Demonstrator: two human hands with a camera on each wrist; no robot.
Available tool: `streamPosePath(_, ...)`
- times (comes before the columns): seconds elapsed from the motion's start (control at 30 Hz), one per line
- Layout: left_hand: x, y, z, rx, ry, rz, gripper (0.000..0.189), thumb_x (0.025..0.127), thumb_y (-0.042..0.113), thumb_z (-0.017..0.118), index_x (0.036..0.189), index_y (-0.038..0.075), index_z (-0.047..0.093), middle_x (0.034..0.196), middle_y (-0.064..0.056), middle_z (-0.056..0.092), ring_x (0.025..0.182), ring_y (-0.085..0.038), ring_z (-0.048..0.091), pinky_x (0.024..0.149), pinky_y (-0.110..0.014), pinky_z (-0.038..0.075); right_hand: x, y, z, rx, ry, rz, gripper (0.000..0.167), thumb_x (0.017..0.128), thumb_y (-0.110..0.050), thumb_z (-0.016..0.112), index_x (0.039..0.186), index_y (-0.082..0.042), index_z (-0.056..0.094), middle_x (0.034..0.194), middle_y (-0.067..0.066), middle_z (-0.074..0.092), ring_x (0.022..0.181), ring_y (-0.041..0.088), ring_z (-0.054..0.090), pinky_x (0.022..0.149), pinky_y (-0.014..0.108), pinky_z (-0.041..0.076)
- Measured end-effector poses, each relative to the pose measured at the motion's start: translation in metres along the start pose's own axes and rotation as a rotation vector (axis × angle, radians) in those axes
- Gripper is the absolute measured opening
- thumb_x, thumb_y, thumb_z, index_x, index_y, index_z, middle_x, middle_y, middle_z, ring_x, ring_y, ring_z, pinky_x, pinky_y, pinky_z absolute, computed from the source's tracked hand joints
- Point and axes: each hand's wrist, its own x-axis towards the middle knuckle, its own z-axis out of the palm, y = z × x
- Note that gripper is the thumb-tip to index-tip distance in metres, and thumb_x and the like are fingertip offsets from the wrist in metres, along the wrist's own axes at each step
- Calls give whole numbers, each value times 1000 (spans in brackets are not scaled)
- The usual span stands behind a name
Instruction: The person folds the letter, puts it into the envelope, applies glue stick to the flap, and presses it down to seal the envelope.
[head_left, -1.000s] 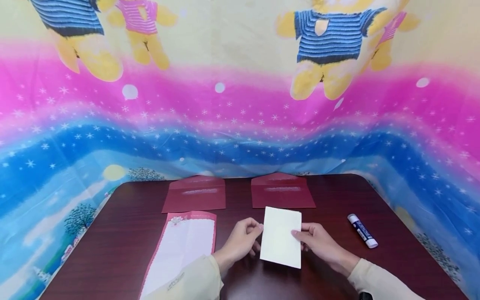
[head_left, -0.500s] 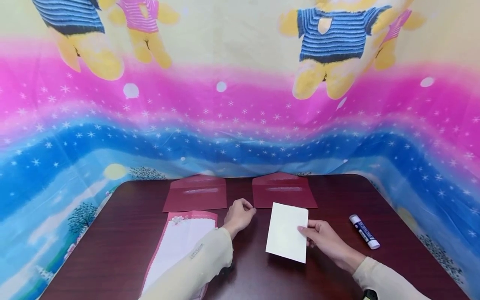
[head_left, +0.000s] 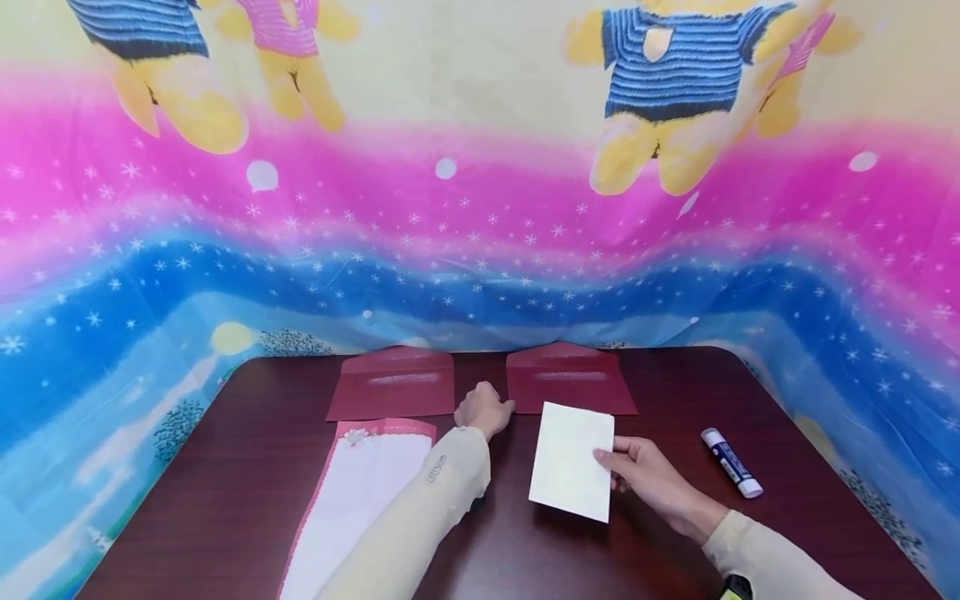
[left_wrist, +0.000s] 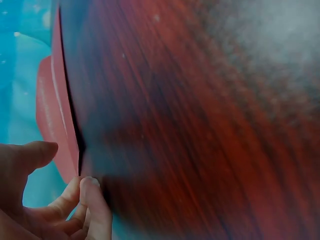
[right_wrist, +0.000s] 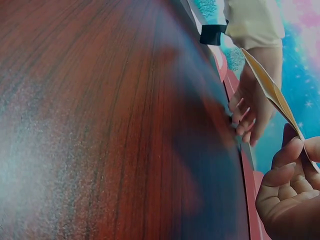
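My right hand [head_left: 651, 477] pinches a folded cream sheet of paper [head_left: 573, 462] by its right edge, above the table. In the right wrist view the folded paper [right_wrist: 270, 90] appears edge-on, its layers slightly parted. My left hand [head_left: 483, 408] reaches between two dark red envelopes, near the lower left corner of the right envelope [head_left: 573, 387]. The left wrist view has the thumb [left_wrist: 37, 154] apart from the loosely bent fingers, whose tips are beside that envelope's corner [left_wrist: 62, 135]. Whether they touch it I cannot tell.
The left envelope [head_left: 393, 390] lies flat at the back. A pink-bordered letter sheet [head_left: 363, 492] with floral print lies at the left, partly under my left sleeve [head_left: 420, 517]. A glue stick [head_left: 731, 463] lies at the right. A patterned cloth [head_left: 480, 208] hangs behind the table.
My left hand has left the folded paper and moved forward to between the envelopes. My right hand has shifted slightly right, still holding the paper.
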Motion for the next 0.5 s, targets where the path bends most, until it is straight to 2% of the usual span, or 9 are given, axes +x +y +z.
streamPosePath(0.1,3,5,4,71,16,-8,39,89,43,75,74,9,63,69,-9,63,65,-25,64,64,-42,51,2,0,1,-1,-6,-11,47,104,-30,56,132,8,57,83,-4,70,71,10,56,66,27,49)
streamPosePath(0.23,5,10,13,207,53,8,48,83,52,78,94,6,72,86,-11,69,80,-28,70,72,-44,57,3,-2,1,-4,-2,-7,46,104,-30,55,131,8,57,82,-5,70,70,9,56,65,27,48)
streamPosePath(0.33,4,12,19,289,84,35,58,81,55,80,107,4,73,95,-13,70,87,-29,72,72,-44,58,3,-2,1,-5,11,8,45,104,-30,56,130,7,58,81,-4,70,69,9,56,65,26,48)
streamPosePath(0.5,5,12,17,311,127,48,44,81,45,83,100,6,74,93,-12,75,84,-29,73,69,-44,58,3,-1,0,-11,12,22,45,105,-29,55,131,7,57,83,-3,70,70,10,56,65,27,48)
